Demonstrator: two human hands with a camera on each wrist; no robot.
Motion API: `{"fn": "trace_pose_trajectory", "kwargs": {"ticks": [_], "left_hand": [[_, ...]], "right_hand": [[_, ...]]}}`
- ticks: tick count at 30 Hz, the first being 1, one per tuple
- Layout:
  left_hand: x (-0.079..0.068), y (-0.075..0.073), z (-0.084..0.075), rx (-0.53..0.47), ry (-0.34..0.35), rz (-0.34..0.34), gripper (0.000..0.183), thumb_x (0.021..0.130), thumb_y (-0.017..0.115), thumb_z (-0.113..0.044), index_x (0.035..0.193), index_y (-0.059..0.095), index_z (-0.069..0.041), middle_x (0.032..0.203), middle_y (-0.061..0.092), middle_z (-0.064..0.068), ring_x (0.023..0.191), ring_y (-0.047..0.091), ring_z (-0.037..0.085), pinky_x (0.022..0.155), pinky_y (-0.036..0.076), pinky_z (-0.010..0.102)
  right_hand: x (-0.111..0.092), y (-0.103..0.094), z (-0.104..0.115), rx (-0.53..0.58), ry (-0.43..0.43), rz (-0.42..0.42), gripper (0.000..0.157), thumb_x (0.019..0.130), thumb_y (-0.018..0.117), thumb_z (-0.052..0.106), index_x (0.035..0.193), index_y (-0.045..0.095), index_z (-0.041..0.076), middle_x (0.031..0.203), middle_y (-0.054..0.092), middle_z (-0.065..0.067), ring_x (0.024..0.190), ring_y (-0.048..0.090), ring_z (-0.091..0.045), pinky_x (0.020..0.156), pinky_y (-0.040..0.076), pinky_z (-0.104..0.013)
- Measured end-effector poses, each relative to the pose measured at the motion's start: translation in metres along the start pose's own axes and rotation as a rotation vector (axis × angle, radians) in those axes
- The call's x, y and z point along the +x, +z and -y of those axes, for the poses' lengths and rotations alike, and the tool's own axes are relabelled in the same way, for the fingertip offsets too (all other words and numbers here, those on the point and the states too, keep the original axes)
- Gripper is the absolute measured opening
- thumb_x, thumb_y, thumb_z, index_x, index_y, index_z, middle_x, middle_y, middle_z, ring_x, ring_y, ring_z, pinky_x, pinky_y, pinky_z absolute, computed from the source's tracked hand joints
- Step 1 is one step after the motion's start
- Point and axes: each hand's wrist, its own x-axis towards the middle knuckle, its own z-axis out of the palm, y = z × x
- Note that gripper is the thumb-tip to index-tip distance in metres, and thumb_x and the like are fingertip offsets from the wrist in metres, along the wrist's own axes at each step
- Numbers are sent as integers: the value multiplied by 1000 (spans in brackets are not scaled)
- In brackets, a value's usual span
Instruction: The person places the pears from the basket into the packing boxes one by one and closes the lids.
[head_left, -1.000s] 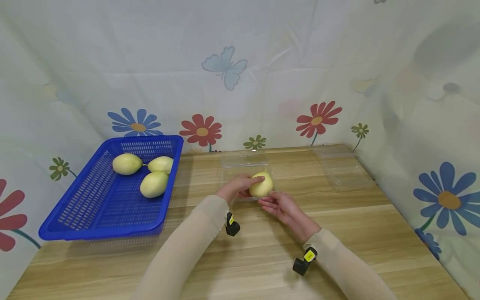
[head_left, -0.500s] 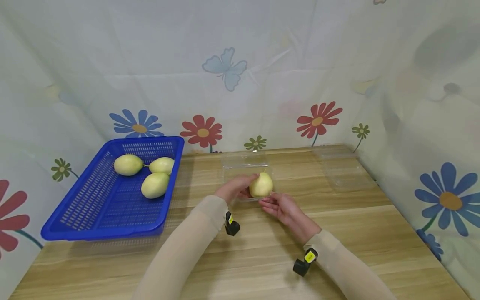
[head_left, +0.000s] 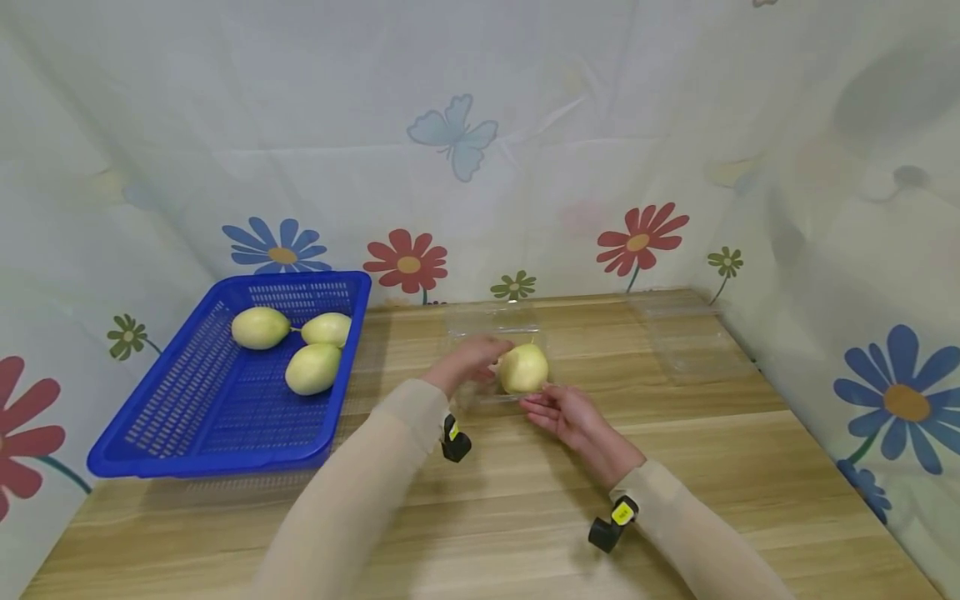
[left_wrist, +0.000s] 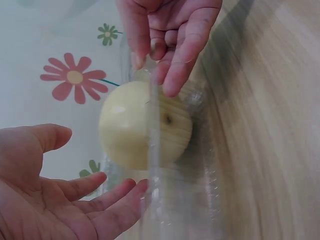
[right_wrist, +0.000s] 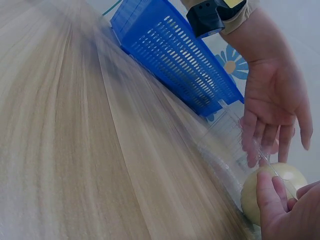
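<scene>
A pale yellow pear (head_left: 525,369) sits in the right part of a transparent plastic box (left_wrist: 156,210), its stem pointing up in the head view. Just left of the pear is my left hand (head_left: 468,364). Its fingers are spread and hold nothing; in the left wrist view a gap shows between the thumb and the pear (left_wrist: 125,125). My right hand (head_left: 572,423) pinches the front rim of the box near its right corner, thumb inside and fingers outside. The box's raised lid (head_left: 491,317) leans at the back.
A blue perforated basket (head_left: 225,417) with three pears (head_left: 313,369) stands at the left of the wooden table (head_left: 525,533). Another transparent plastic container (head_left: 686,337) lies at the back right. A flower-printed curtain (head_left: 480,217) borders the table behind and at the sides.
The left hand has let go of the pear and drawn back a little to the left, its fingers opening. The pear stays in the box, and the right hand keeps its place at the rim.
</scene>
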Motion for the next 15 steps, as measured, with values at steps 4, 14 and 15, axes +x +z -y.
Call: {"fn": "trace_pose_trajectory", "kwargs": {"ticks": [4,14,15], "left_hand": [[-4,-9,-6,98,44,3,56,107,46,-35,148,48,3,147,53,32,129,60,47,111,52,53],[-15,-21,-23,190,54,30,56,108,46,-34,149,45,3,137,64,27,123,67,40,104,57,45],[-17,-21,-25,192,57,38,56,108,45,-34,150,45,3,137,64,28,123,66,41,103,58,45]], "right_hand": [[-1,0,0,5,1,-4,25,110,33,10,116,52,-5,81,73,0,79,74,-7,74,62,-19],[0,0,1,-12,10,-24,27,111,33,11,119,51,-8,81,73,1,78,74,-6,74,62,-19],[0,0,1,-13,10,-24,27,111,34,11,119,52,-8,81,73,1,79,74,-6,74,62,-19]]}}
